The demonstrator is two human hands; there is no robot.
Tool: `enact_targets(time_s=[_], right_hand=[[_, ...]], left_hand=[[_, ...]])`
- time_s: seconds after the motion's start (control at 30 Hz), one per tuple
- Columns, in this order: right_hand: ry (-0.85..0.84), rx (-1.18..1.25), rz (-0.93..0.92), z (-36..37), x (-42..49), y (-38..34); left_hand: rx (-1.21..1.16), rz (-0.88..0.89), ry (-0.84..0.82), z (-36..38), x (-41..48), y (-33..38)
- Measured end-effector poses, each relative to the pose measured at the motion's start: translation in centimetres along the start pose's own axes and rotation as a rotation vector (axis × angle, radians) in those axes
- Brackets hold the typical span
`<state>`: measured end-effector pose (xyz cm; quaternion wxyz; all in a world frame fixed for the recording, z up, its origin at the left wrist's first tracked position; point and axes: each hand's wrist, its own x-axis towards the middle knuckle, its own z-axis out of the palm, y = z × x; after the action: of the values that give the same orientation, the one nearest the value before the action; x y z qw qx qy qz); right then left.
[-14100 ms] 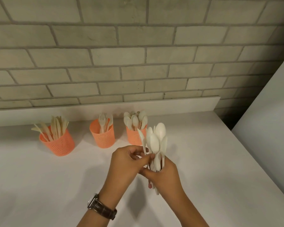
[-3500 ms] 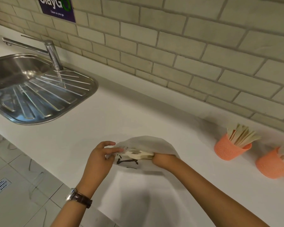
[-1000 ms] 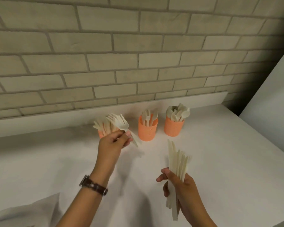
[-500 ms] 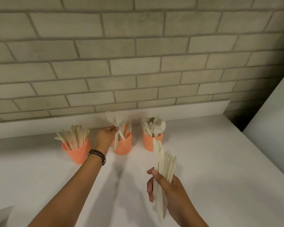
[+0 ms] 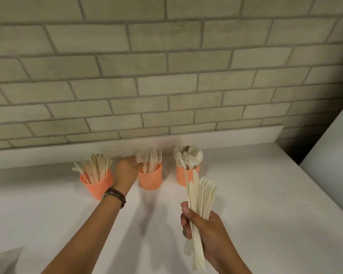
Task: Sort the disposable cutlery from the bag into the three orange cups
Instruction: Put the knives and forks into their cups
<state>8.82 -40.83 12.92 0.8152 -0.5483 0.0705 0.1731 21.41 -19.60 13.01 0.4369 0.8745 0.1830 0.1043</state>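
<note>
Clamps right grip [image 5: 208, 232] round a knife bundle [image 5: 201, 192], blades up, above the desk [image 5: 265, 194], near the right cup [image 5: 181, 177] of spoons [image 5: 188, 157]. Sets left grip [image 5: 127, 170] at the rim of the middle cup [image 5: 150, 179], touching the forks [image 5: 151, 160] standing inside; pinching or loose, cannot tell. Left cup [image 5: 97, 184], beside that wrist, full of sorted knives [image 5: 95, 167].

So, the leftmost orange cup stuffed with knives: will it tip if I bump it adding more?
Probably tippy: the leftmost cup looks like thin perforated plastic, and its knives stand well above the rim, fanning left. Likely light too, so a nudge may slide it on the smooth counter.
</note>
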Motion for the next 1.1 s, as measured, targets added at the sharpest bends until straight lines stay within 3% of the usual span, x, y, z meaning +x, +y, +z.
enact_targets(time_s=[0.1, 0.3, 0.4, 0.53, 0.63, 0.87, 1.1], right_hand=[[-0.008, -0.005, 0.009, 0.4, 0.1, 0.0], [0.075, -0.089, -0.032, 2.1, 0.2, 0.5], [0.120, -0.131, -0.027, 2.9, 0.1, 0.8], [0.090, -0.013, 0.069, 4.4, -0.2, 1.5], [0.025, -0.060, 0.094, 5.0, -0.4, 1.8], [-0.084, -0.243, 0.054, 4.6, -0.9, 1.6], [-0.045, -0.293, 0.050, 4.9, -1.2, 2.1]], left_hand=[[-0.140, 0.053, -0.052, -1.2, -3.8, 0.8], [-0.349, 0.012, -0.324, -2.8, -15.1, 1.0], [-0.351, -0.016, -0.319, -2.7, -17.7, 0.1], [-0.236, 0.029, -0.290, -2.4, -18.6, -0.3], [-0.155, 0.051, -0.294, -2.6, -18.3, -0.7], [-0.432, -0.056, -0.485, -4.3, -17.6, -0.6], [-0.452, -0.102, -0.479, -5.3, -17.0, -1.1]])
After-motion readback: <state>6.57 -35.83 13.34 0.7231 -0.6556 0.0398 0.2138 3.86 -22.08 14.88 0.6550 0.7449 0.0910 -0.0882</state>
